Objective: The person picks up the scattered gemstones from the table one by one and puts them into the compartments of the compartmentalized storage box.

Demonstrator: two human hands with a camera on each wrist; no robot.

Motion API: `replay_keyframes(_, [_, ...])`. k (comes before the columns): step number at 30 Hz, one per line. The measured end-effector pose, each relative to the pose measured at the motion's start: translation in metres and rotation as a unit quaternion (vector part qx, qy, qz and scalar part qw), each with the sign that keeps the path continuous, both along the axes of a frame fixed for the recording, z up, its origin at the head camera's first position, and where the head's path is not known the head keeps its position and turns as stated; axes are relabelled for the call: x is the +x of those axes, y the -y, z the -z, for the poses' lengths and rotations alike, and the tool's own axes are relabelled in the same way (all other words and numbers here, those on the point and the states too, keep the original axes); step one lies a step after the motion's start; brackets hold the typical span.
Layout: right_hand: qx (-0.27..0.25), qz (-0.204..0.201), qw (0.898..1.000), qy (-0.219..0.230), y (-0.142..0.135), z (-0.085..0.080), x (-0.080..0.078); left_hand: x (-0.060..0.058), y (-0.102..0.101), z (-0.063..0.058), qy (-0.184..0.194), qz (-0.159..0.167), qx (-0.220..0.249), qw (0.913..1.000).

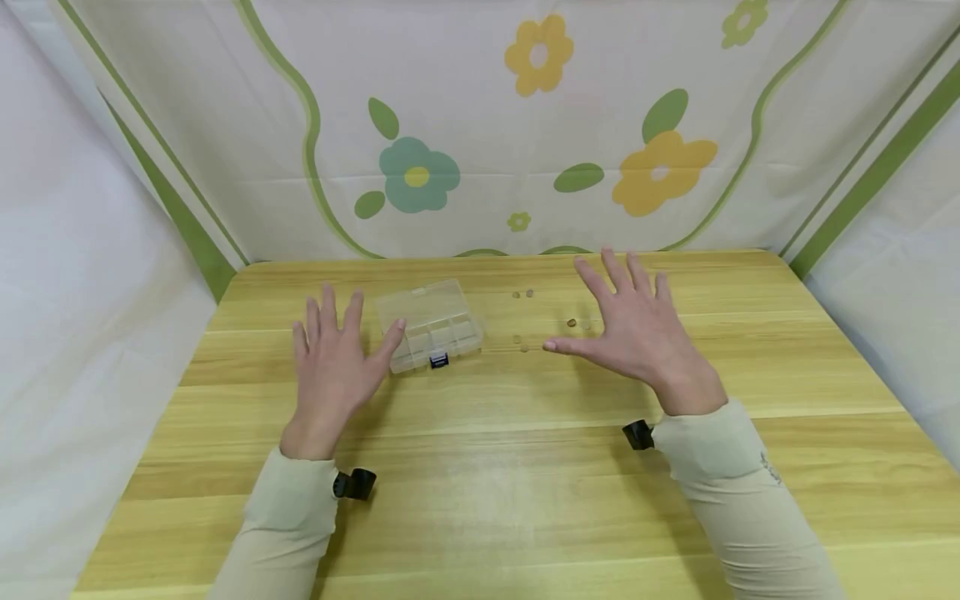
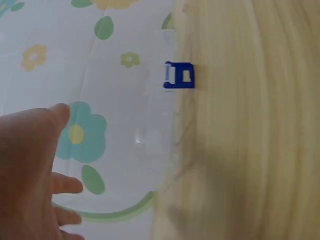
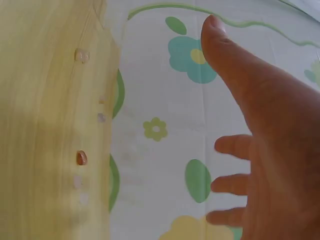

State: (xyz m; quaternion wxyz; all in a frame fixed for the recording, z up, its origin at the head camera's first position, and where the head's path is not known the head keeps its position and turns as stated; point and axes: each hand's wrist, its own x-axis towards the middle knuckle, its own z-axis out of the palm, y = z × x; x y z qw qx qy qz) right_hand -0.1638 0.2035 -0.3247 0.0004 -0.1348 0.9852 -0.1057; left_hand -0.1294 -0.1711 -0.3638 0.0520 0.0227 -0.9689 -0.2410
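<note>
Clear plastic compartment box [image 1: 422, 308] with blue latch [image 1: 439, 361], left of small stones [image 1: 572, 322] on wood-grain table [image 1: 487, 500], left hand [image 1: 334, 367] near box, right hand [image 1: 639, 332] near stones, both hands' fingers spread apart.

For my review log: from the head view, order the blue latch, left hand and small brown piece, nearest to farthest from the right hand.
From the right hand:
1. Small brown piece: close by, on its thumb side.
2. Blue latch: farther left, at the front of the clear box.
3. Left hand: farthest left.
</note>
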Motion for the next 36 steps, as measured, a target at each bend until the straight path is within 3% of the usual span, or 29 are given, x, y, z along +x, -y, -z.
replay_keyframes(4, [-0.085, -0.019, 0.996, 0.013, -0.001, 0.008, -0.004, -0.003, 0.004, 0.015, -0.012, 0.015, 0.071, 0.9973])
replay_keyframes(9, [-0.189, -0.036, 0.981, 0.006, 0.000, 0.028, -0.013, -0.003, 0.007, 0.031, 0.040, 0.009, 0.152, 0.9876])
replay_keyframes(12, [-0.238, -0.047, 0.970, -0.003, 0.003, 0.039, -0.017, -0.003, 0.008, 0.035, 0.068, 0.006, 0.175, 0.9822])
replay_keyframes(15, [-0.272, -0.050, 0.961, 0.010, 0.006, 0.048, -0.021, -0.002, 0.009, 0.039, 0.072, 0.012, 0.185, 0.9799])
replay_keyframes(23, [-0.320, -0.044, 0.945, 0.047, 0.015, 0.064, -0.024, -0.004, 0.006, 0.042, 0.068, 0.031, 0.203, 0.9763])
replay_keyframes(36, [-0.306, -0.050, 0.949, 0.059, 0.027, 0.079, -0.026, -0.006, 0.005, 0.041, 0.087, 0.019, 0.226, 0.9701])
